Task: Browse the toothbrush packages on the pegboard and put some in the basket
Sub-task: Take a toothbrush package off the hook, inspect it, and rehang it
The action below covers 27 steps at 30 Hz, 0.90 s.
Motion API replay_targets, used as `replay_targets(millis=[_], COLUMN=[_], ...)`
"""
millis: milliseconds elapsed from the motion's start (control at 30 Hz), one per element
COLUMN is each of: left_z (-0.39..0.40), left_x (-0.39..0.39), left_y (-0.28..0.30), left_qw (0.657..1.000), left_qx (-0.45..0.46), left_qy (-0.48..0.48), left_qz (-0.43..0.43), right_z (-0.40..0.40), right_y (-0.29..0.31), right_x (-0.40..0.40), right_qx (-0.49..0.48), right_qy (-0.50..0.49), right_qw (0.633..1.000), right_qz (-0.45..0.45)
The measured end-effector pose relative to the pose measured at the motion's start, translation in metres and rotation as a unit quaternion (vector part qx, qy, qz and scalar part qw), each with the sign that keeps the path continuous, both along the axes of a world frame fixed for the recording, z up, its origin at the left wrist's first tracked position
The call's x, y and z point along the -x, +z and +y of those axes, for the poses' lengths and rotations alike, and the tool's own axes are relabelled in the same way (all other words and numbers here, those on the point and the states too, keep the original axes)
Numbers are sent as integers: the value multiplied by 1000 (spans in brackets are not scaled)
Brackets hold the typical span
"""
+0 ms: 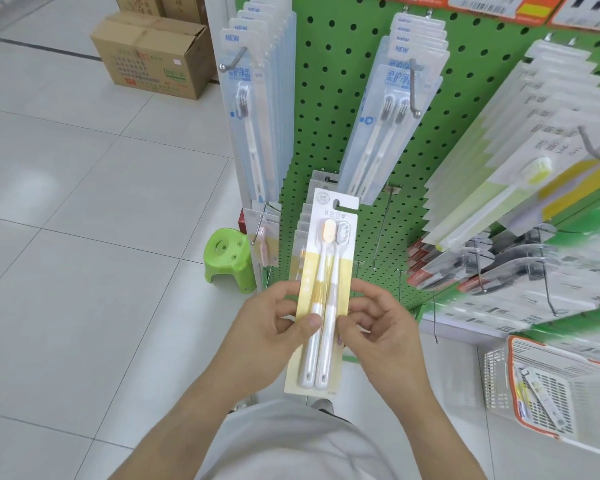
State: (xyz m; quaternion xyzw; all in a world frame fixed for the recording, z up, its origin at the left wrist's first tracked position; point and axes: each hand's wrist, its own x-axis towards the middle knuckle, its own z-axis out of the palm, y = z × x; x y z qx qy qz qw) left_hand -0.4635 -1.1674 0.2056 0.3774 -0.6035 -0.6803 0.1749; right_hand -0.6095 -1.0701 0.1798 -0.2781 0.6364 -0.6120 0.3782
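Green pegboard (329, 109) rose beyond the hands, hung with toothbrush packs. Both hands held one twin pack (321, 289) upright in front of it, long axis running away from the person, brush heads up toward the board. Left hand (274, 327) and right hand (378, 327) pinched its side edges, thumbs on front. Right of the hands sat a basket (513, 344) holding a pack.

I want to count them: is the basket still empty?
No, the basket already holds a toothbrush pack, while both hands hold another pack.
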Motion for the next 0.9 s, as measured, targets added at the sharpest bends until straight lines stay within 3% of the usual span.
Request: replay_targets(millis=[100,333,500,733,900], left_z=[0,2,3,3,7], left_x=[0,0,1,-6,-5], left_y=[-1,-3,-6,-1,-7], left_qw=[1000,998,994,998,998], left_qx=[7,29,23,42,52], left_qy=[20,22,86,-48,-41], left_qz=[14,52,64,-15,-19], right_z=[2,2,8,9,15], right_y=[1,-1,1,-5,-6], right_x=[2,4,14,13,14], right_qx=[-10,0,-43,-13,-12], right_qy=[45,41,154,92,112], right_qw=[999,999,987,994,992], right_qz=[24,21,32,57,63])
